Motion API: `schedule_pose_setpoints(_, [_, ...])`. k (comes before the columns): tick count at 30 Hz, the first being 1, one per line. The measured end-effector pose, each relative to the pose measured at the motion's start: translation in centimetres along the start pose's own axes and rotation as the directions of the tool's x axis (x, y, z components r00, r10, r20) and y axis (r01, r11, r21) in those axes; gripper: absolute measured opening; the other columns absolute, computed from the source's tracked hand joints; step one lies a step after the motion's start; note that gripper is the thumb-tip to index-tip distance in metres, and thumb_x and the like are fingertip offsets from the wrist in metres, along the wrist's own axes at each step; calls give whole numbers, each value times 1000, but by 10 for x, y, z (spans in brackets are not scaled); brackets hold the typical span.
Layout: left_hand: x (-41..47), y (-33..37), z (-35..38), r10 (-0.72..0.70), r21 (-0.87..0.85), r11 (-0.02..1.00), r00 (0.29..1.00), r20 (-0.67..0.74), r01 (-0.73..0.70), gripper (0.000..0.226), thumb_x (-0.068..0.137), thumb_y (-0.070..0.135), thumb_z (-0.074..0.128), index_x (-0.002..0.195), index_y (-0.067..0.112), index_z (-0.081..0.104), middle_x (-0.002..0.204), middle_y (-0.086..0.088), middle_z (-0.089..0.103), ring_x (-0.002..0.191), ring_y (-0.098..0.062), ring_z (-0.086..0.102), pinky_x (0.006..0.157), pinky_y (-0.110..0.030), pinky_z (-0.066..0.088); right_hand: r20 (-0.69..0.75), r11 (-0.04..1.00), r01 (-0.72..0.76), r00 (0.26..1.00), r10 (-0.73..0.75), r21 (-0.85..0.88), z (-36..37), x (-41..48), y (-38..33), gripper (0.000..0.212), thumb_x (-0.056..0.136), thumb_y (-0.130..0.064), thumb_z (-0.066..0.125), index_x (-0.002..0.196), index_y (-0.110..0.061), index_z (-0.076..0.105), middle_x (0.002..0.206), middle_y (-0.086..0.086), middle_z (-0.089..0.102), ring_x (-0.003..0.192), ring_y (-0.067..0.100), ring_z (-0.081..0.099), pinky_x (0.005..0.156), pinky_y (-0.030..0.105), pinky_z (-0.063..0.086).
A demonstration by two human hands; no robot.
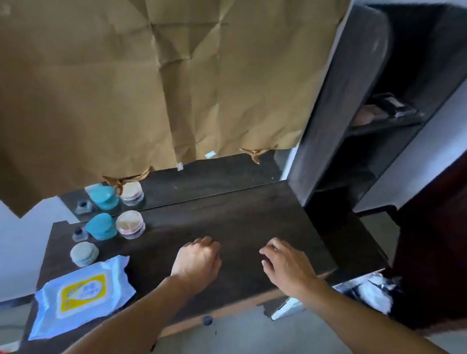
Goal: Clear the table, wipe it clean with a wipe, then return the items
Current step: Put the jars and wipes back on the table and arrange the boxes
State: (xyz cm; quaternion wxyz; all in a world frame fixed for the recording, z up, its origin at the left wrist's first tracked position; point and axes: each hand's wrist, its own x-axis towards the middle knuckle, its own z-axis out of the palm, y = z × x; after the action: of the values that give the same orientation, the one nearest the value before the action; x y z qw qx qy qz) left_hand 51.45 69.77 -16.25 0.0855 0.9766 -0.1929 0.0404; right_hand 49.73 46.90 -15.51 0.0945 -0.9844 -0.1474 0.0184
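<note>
A dark wooden table point(245, 215) stands against a mirror covered with brown paper. At its left end lie a blue-and-white pack of wipes point(84, 295), a round pale green case point(84, 253), a turquoise container point(101, 226), a clear round jar with a pale lid point(131, 223) and a small dark ink-like pot point(80, 233). My left hand point(199, 259) hovers over the middle of the table with fingers curled and nothing seen in it. My right hand point(286, 264) is beside it, fingers loosely bent over the tabletop, holding nothing.
A dark shelf unit point(376, 119) rises at the table's right end, with a dark box on one shelf. The mirror strip point(197, 184) reflects the items. A black-and-white bag point(379, 290) sits on the floor to the right, next to a dark door.
</note>
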Motion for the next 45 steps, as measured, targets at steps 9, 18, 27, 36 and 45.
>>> schedule_pose_setpoints(9, [94,167,-13,184,-150,969,979,-94,-196,9,75,23,56,72,17,62,72,-2,59,64,-26,61,49,-27,42,-213,970,-242,946,244,38,-71,-54,165,20,83,-23,63,100,-15,67,99,3,62,90,24,63,62,34,52])
schedule_pose_setpoints(18, [219,242,-34,341,-198,897,903,-261,-395,17,85,18,54,93,12,68,87,-2,61,75,-22,60,59,-33,52,-317,933,-354,879,356,66,-130,-21,261,26,90,-28,55,113,-18,63,104,0,57,91,21,61,67,33,48])
schedule_pose_setpoints(27, [344,288,-74,285,-125,938,927,-245,-322,43,90,26,50,128,5,48,126,-13,44,112,-28,41,99,-37,41,-420,922,-382,828,371,63,-191,27,329,26,93,-23,53,116,-14,63,102,1,58,88,19,59,66,21,34])
schedule_pose_setpoints(36, [393,306,-62,-24,-92,996,994,-103,15,82,90,40,47,147,-1,5,154,-22,9,143,-36,5,118,-44,4,-534,987,-150,831,156,55,-208,93,375,27,86,-18,61,112,-14,63,105,0,60,95,20,57,65,30,47])
schedule_pose_setpoints(45, [393,315,-51,-126,201,969,988,-87,142,102,74,39,67,147,-2,7,150,-22,20,140,-36,16,118,-41,12,-478,988,154,869,-125,22,-227,164,408,28,85,-20,61,112,-14,63,112,2,62,106,24,57,82,39,48])
